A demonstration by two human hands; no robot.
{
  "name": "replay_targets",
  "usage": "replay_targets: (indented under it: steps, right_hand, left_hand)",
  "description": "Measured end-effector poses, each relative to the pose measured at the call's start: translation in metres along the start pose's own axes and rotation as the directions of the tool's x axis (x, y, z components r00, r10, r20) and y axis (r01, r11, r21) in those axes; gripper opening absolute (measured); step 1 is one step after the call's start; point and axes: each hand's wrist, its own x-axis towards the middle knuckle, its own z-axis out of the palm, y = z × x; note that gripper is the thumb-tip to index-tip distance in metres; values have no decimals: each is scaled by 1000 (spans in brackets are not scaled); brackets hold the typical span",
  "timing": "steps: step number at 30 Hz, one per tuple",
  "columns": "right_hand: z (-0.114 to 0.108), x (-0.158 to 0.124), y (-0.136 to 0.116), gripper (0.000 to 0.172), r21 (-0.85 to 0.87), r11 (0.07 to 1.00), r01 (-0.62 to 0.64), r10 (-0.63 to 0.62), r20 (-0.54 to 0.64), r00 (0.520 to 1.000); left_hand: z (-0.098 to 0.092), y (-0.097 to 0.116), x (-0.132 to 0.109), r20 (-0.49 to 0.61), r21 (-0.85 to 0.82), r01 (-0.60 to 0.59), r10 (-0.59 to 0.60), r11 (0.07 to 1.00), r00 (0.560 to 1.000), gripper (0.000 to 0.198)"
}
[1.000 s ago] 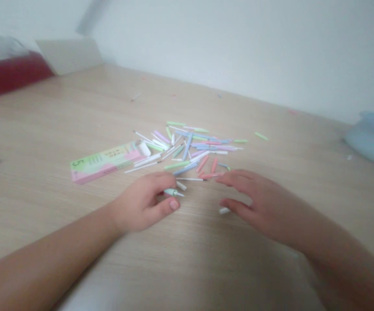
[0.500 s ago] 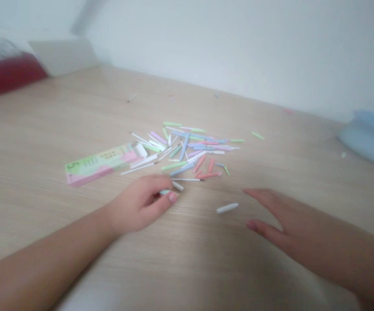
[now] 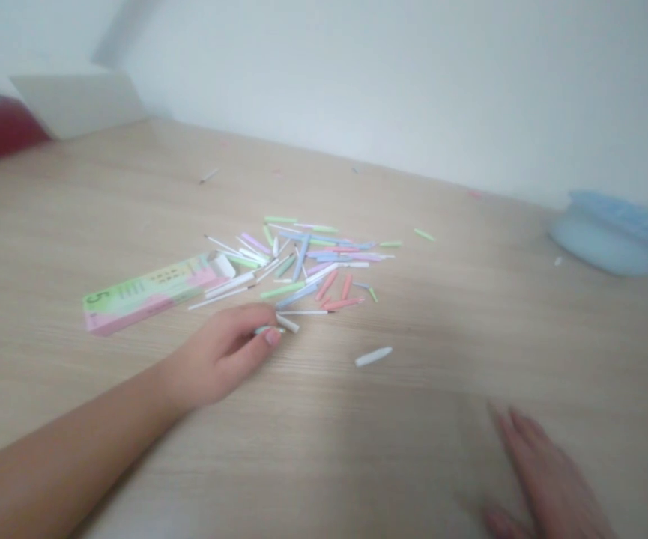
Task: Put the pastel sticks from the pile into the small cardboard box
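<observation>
My left hand (image 3: 228,355) rests on the table with thumb and fingers closed round a small pale green pen piece (image 3: 267,329). Just beyond its fingertips lies a white cap (image 3: 288,323). My right hand (image 3: 545,468), blurred, is low at the right with its fingers apart and nothing in it. Between the hands lies a white pen barrel (image 3: 374,356). Behind them spreads a pile of pastel barrels, caps and thin white refills (image 3: 304,258). An open green and pink box (image 3: 152,292) touches the pile's left side.
A light blue pouch (image 3: 616,232) sits at the far right by the white wall. At the back left are a red object (image 3: 3,131) and a pale panel (image 3: 79,105). Small scraps and a refill (image 3: 209,176) lie on the table's far part.
My right hand has drawn back toward the lower right, away from the white barrel. My left hand keeps its hold. The whole view has shifted, so things appear further left.
</observation>
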Motion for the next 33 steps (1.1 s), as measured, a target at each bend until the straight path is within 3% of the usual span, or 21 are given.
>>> replay_targets:
  steps: [3,8,16,24,28,33]
  right_hand:
    - [-6,22,-23,104,-12,999,42,-42,17,999]
    - [-19,83,-63,105,54,980,191,-195,68,978]
    - [-7,196,-115,104,195,935,297,-327,148,933]
    - [11,282,-140,90,374,850,371,-387,-33,921]
    - [16,333,-155,76,435,810,393,-344,-189,920]
    - [20,407,-165,60,394,853,343,-255,-257,932]
  left_hand:
    - [0,-1,0,12,-4,0,0,1000,1000,34]
    - [1,-3,0,27,-6,6,-6,1000,1000,34]
    - [2,-1,1,20,-8,14,-14,1000,1000,37]
    - [2,-2,2,9,-17,26,-25,1000,1000,40]
    - [2,-5,2,-10,-27,46,-46,999,999,43]
    - [2,-7,4,-34,-11,46,-46,999,998,40]
